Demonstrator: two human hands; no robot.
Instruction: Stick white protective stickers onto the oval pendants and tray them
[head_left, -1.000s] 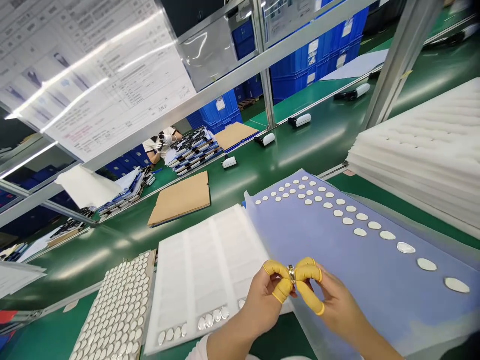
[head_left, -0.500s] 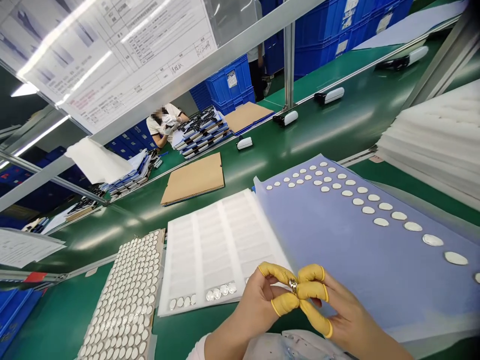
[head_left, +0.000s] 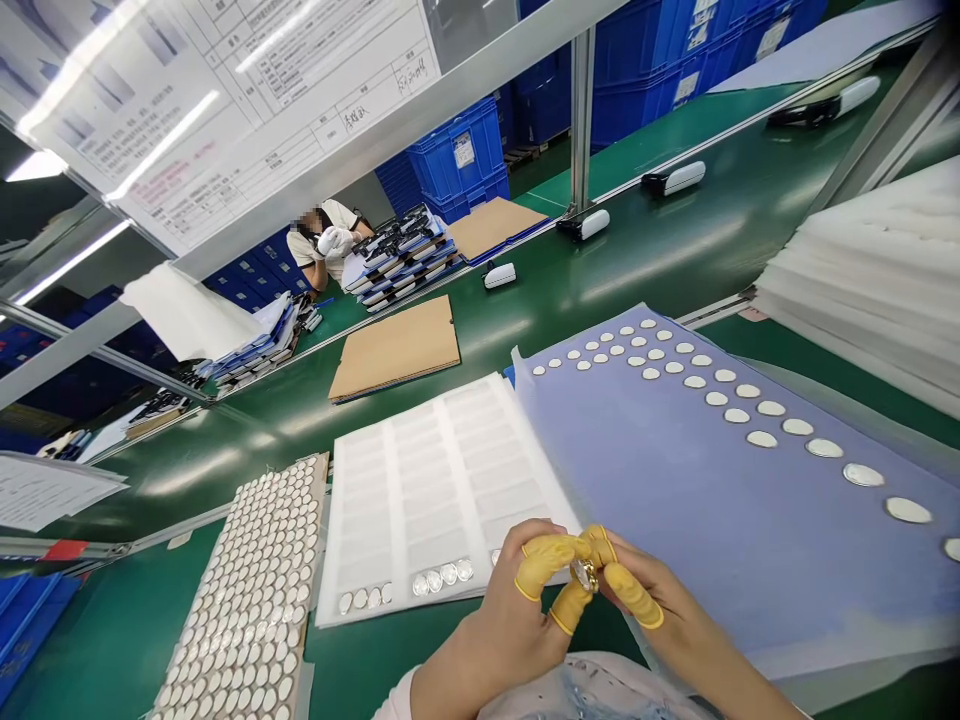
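Observation:
Both hands wear yellow finger cots and meet low in the middle of the view, over the worktable. My left hand (head_left: 517,605) pinches a small gold and silver watch case (head_left: 584,574) from the left, with a pale round side showing. At the other edge of the watch case, fingers of my right hand (head_left: 651,590) close on it too. Right under the hands lie the corner of a white padded sheet (head_left: 431,465) and the blue sheet (head_left: 637,480). Rows of round white-faced pieces (head_left: 761,439) lie along the blue sheet's far side.
A board packed with white discs (head_left: 247,590) lies at the left. Several round pieces (head_left: 442,577) sit in the white sheet's near pockets. Beyond, a green conveyor (head_left: 420,380) carries cardboard (head_left: 397,345) and white-and-black items (head_left: 500,275). A co-worker (head_left: 326,245) sits across. White foam sheets (head_left: 870,270) are stacked right.
The watch case has been turned in my fingers, so its round side now shows. My right hand's fingers have shifted around it. Items on the conveyor have moved slightly right.

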